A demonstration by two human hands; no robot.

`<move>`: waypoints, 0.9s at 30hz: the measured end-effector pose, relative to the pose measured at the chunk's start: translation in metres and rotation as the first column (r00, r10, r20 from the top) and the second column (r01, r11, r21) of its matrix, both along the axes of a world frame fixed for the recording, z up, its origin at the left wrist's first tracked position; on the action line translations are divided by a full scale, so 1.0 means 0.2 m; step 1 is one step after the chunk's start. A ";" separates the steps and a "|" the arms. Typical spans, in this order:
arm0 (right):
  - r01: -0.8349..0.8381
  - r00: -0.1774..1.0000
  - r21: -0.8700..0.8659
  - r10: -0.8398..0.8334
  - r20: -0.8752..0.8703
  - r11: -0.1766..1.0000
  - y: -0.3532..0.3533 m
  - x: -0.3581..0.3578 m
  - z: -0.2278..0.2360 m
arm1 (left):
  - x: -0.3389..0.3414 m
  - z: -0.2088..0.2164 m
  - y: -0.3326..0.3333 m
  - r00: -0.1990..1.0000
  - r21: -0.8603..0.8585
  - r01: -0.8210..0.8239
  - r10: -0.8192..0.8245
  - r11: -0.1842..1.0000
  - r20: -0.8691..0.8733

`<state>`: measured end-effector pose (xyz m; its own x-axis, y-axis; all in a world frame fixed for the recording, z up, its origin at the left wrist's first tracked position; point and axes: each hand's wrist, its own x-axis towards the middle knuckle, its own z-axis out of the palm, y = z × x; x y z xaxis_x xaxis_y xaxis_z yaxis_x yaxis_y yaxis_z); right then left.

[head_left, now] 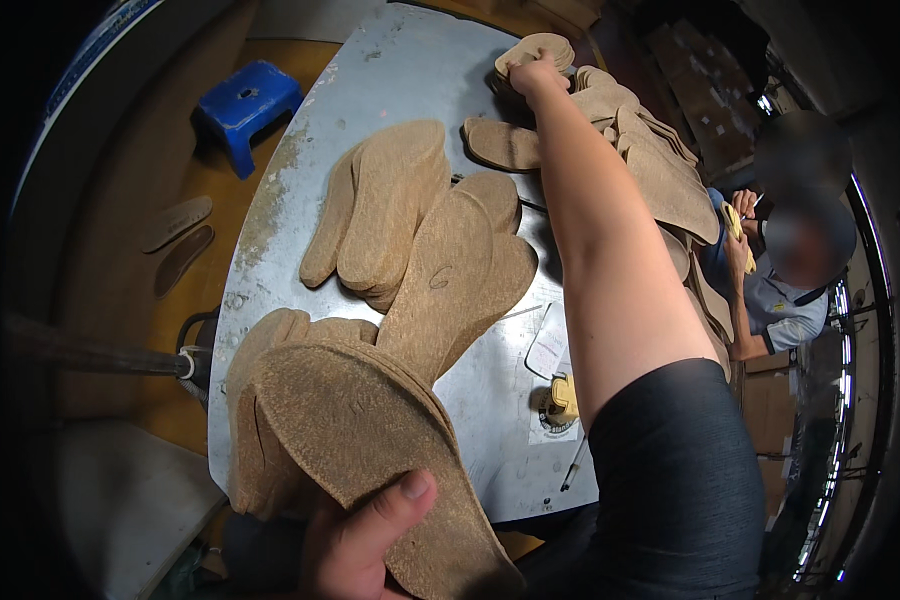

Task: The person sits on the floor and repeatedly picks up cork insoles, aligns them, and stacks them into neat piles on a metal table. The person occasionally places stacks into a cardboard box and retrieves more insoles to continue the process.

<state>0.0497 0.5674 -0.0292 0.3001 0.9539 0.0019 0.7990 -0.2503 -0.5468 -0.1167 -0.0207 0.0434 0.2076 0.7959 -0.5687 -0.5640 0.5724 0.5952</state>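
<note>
My left hand [365,545] holds brown speckled, cork-like insoles [370,420] near the front edge, thumb on top. At least two layers show at their edge. The fingers beneath are hidden. My right arm stretches across to the far end, where my right hand [538,76] grips the rim of a stack of insoles [555,45]. How many it grips I cannot tell. Between the hands lie two more insole piles, one pile [395,200] at the far left and one pile [450,270] nearer the middle with a pen mark on top. Another insole pile [255,400] sits left of my left hand's insoles.
More insoles [660,165] are heaped along the table's right side. A yellow object [564,398], papers [548,345] and a pen [574,465] lie on the grey table [280,270]. A blue stool [248,105] stands left on the floor. A seated person [785,300] works at right.
</note>
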 end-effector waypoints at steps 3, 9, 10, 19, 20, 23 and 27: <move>0.025 0.994 0.060 -0.019 -0.108 0.998 0.01 0.09 0.05 | 0.07 -0.10 -0.01 0.957 -0.149 -0.070 0.109 0.986 0.269; 0.040 0.991 0.153 -0.020 -0.132 0.987 0.00 -0.13 -0.03 | 0.13 0.03 0.03 0.926 -0.289 -0.194 0.272 0.938 0.262; 0.045 0.965 0.158 -0.002 -0.263 0.986 0.01 -0.18 -0.03 | 0.13 0.06 0.04 0.922 -0.305 -0.227 0.305 0.925 0.237; -0.160 0.484 0.345 0.378 -0.789 0.925 -0.29 0.05 0.05 | 0.14 0.03 0.05 0.918 -0.035 -0.280 0.278 0.959 0.282; -0.158 0.488 0.356 0.386 -0.783 0.921 -0.43 0.13 0.10 | 0.15 0.02 0.06 0.915 -0.014 -0.293 0.284 0.956 0.286; -0.255 0.543 0.369 0.448 -0.710 0.894 -0.93 0.37 0.25 | 0.21 -0.01 0.06 0.910 0.022 -0.341 0.324 0.940 0.260; -0.518 0.663 0.516 0.701 -0.261 0.682 -1.64 0.94 0.31 | 0.22 -0.05 0.07 0.934 0.061 -0.301 0.282 0.952 0.218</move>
<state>0.2376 0.2399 0.0331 -0.2945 0.8607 0.4153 0.3649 0.5029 -0.7835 -0.0719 -0.0068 0.0342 0.0624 0.8857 -0.4601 -0.8126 0.3127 0.4919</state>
